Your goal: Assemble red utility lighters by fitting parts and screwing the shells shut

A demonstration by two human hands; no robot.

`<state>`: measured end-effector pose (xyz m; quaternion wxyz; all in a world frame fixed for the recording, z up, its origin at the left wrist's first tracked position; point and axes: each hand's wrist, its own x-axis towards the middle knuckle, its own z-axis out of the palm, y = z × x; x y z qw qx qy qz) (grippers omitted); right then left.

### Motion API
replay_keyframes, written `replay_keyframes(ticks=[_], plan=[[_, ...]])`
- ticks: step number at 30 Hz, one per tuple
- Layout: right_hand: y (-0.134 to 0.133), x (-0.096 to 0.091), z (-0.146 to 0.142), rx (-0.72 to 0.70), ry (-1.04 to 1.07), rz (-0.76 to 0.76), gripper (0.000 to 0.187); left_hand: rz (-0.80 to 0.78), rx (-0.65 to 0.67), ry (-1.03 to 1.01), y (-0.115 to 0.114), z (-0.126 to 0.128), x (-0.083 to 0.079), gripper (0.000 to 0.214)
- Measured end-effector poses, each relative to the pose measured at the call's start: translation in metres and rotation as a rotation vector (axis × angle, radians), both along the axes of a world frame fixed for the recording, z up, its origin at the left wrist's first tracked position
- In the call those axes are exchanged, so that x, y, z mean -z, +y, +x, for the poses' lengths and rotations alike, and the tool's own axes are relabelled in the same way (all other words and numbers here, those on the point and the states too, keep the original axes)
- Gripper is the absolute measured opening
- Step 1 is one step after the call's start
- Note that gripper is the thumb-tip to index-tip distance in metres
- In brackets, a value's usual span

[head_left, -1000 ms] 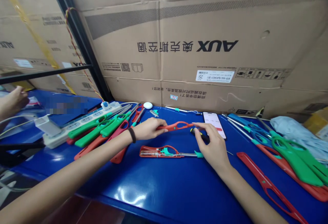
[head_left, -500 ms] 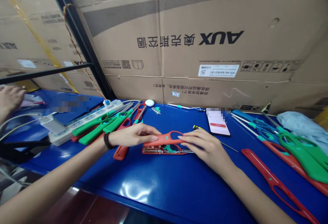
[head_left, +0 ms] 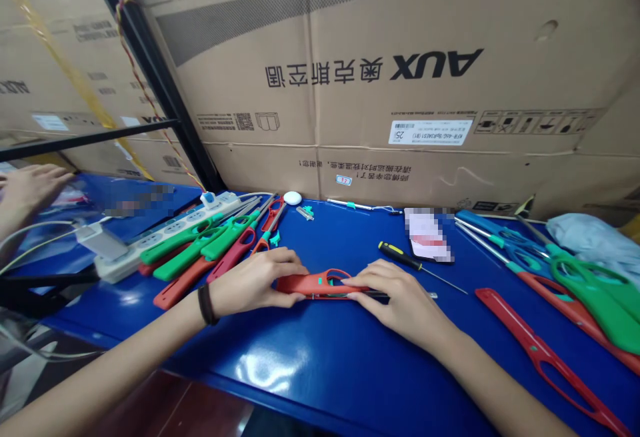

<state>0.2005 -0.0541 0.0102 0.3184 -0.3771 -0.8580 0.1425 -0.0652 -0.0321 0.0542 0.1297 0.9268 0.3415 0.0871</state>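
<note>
An orange-red long-reach lighter (head_left: 316, 282) lies on the blue table between my hands, its upper shell half resting on the lower half. A narrow gap still shows along the near side. My left hand (head_left: 260, 278) grips the handle end, thumb in front and fingers behind. My right hand (head_left: 395, 294) pinches the lighter by its trigger loop, where the metal tube (head_left: 433, 295) passes under the fingers. Behind my right hand is a yellow-and-black screwdriver (head_left: 400, 255). A separate red shell half (head_left: 537, 350) lies on the right.
Green and red lighters (head_left: 210, 244) lie in a row at left, beside a white power strip (head_left: 170, 227). More lighters (head_left: 595, 297) are piled at right. A phone (head_left: 427, 234) and a white round object (head_left: 293, 198) sit at the back. Another person's hand (head_left: 35, 190) is far left.
The upper shell half has come down onto the lower half, covering the inner parts. Both hands have moved slightly lower around it. The other person's hand at far left has shifted right.
</note>
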Motion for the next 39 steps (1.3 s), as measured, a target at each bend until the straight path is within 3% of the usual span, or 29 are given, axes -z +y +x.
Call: replay_keyframes(ticks=[5, 13, 22, 31, 35, 39], plan=[[0.002, -0.006, 0.003, -0.007, -0.157, 0.085, 0.016, -0.012, -0.013, -0.003, 0.001, 0.001, 0.006, 0.030], [0.001, -0.002, 0.000, -0.007, -0.229, 0.156, 0.017, -0.014, -0.005, -0.014, 0.003, -0.001, 0.009, 0.030], [0.001, 0.000, 0.000, -0.010, -0.212, 0.126, 0.018, -0.030, 0.009, -0.046, 0.003, -0.007, 0.011, 0.033], [-0.001, 0.003, -0.003, 0.006, -0.224, 0.097, 0.017, -0.066, -0.085, -0.048, 0.003, -0.005, 0.015, 0.042], [-0.001, 0.005, -0.004, 0.020, -0.209, 0.060, 0.017, 0.006, -0.066, 0.008, 0.002, -0.006, 0.016, 0.043], [-0.003, 0.005, -0.006, 0.010, -0.204, 0.044, 0.017, 0.253, 0.041, 0.096, 0.000, -0.009, 0.027, 0.040]])
